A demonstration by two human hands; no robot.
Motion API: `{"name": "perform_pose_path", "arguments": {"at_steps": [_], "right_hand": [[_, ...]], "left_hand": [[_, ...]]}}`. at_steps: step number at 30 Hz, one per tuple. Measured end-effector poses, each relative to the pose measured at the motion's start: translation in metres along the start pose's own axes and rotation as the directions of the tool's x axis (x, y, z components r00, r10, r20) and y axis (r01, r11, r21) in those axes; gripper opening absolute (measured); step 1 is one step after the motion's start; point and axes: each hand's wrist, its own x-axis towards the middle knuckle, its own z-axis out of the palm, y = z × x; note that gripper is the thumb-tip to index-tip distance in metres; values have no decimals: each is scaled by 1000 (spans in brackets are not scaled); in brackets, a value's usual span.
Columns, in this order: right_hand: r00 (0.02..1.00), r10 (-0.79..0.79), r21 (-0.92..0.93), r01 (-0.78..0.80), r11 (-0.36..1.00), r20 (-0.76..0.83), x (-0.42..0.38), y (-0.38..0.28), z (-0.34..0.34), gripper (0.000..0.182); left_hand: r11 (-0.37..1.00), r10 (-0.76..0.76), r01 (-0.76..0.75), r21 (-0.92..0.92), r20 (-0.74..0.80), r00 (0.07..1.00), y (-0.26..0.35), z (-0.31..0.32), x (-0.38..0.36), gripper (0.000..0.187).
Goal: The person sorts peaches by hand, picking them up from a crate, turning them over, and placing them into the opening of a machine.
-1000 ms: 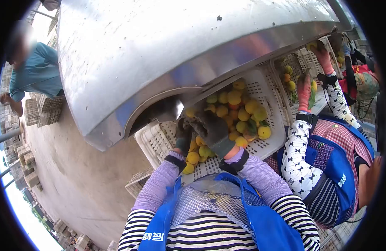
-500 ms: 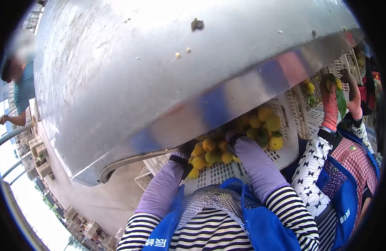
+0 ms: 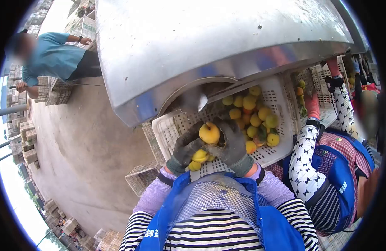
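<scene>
Concrete floor lay at nine o'clock, scuffed metal surface at twelve. Left hand and right hand, both gloved, were partly curled around one yellow fruit, the left at its eight o'clock side, the right at its three. Fruit sat up by the fingers, between the two, over the white crate. More fruits lay in the crate at two o'clock from the grip, a few just below at six. Co-worker's patterned sleeve showed at four o'clock, person in blue shirt at ten.
</scene>
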Motion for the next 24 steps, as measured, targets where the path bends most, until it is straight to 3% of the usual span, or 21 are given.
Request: {"name": "perform_pose_path", "arguments": {"at_steps": [3, 6, 7, 10, 13, 16, 18, 19, 22, 24], "right_hand": [[982, -165, -86, 157, 984, -93, 9, -13, 10, 73], [941, -303, -366, 231, 902, -152, 22, -27, 17, 68], [918, -327, -382, 225, 896, -225, 33, -30, 25, 59], [921, -360, -378, 283, 882, -149, 64, -5, 43, 50], [946, -314, -375, 263, 889, -81, 96, -3, 55, 46], [982, -180, -245, 161, 956, -54, 94, -12, 46, 58], [988, -124, -36, 121, 992, -96, 77, -31, 27, 68], [987, -96, 96, 108, 989, -128, 63, -39, 20, 73], [985, -148, 34, 146, 989, 87, 17, -35, 30, 85], [990, -140, -2, 140, 990, 21, 5, -31, 38, 87]], "left_hand": [[976, 201, -190, 102, -110, 973, 12, 14, -9, 54], [971, 239, -231, 64, -214, 947, 9, 3, -24, 51], [876, 346, -258, 408, -157, 925, 5, -13, -30, 50], [896, 303, -212, 391, -188, 934, 14, -9, -28, 48], [937, 318, -257, 236, -271, 908, 19, -9, -19, 48], [964, 236, -261, -43, -302, 924, 30, -8, -15, 50], [864, 103, -199, -463, -224, 969, 43, -4, -18, 58], [855, 157, -223, -469, -176, 972, 41, -5, -17, 58], [810, 254, -256, -527, -77, 964, 35, -1, -12, 56], [758, 232, -236, -608, -86, 969, 34, 15, -11, 55]]}}
